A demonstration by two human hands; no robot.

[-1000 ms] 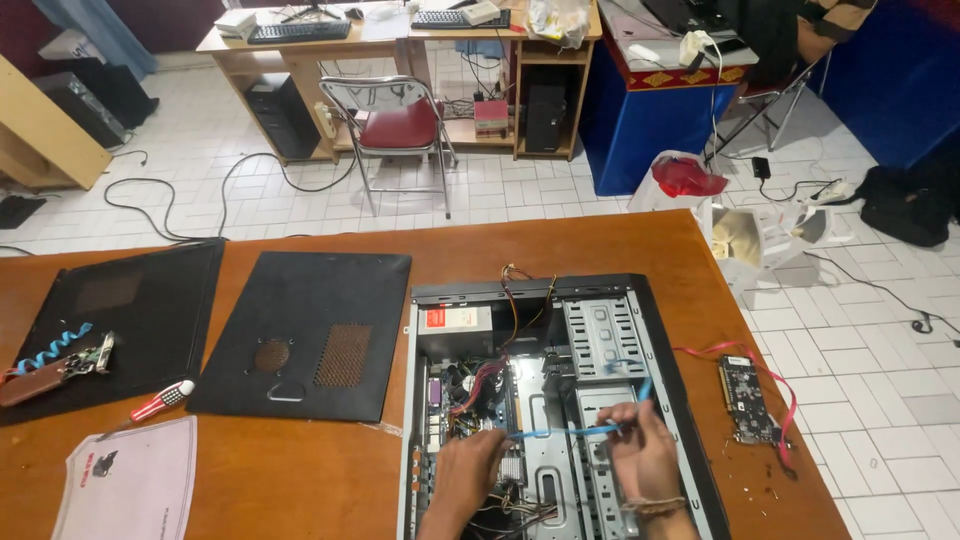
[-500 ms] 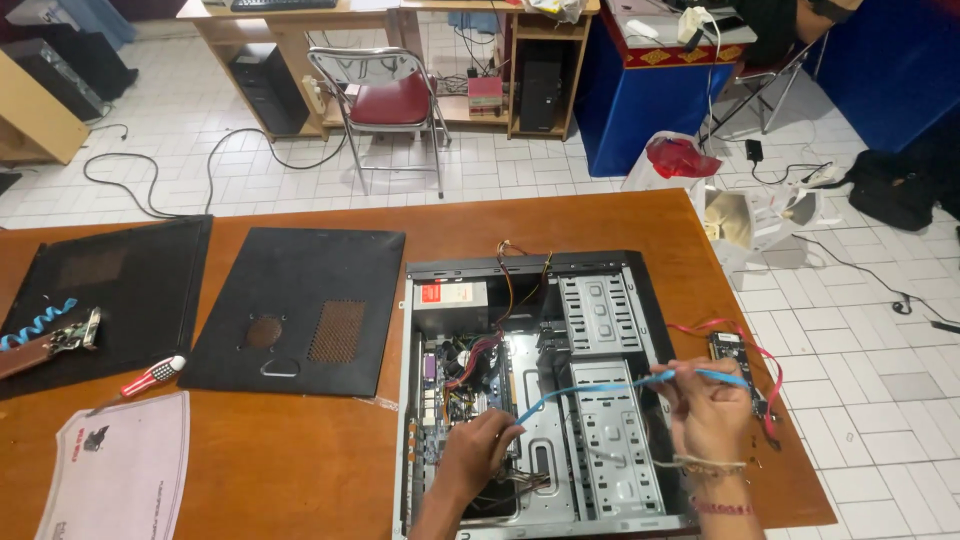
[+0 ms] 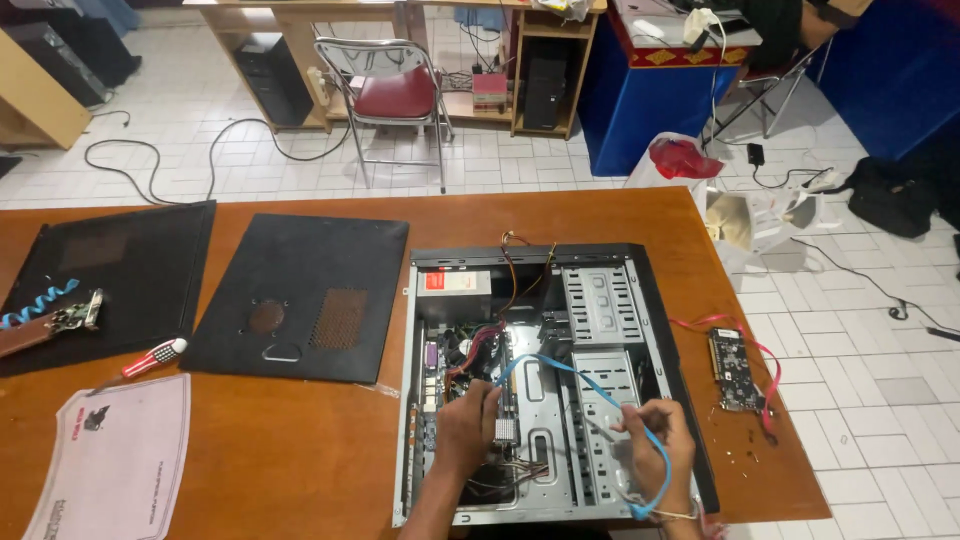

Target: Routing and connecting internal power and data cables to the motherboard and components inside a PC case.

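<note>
The right hand [image 3: 655, 445] has its fingers closed on a blue cable [image 3: 590, 385], which runs up toward 10 o'clock to the left hand [image 3: 468, 425], whose fingers pinch the cable's other end. Both hands are inside the open computer case [image 3: 600, 300] on the counter [image 3: 300, 450]. A black panel [image 3: 300, 295] lies at 9 o'clock of the case and a small circuit card [image 3: 733, 368] at 3 o'clock.

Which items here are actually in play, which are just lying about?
In play: open computer case; blue cable, held by right hand; left hand inside the case.
Lying about: two black side panels; screwdriver; circuit card; paper sleeve; red chair.
</note>
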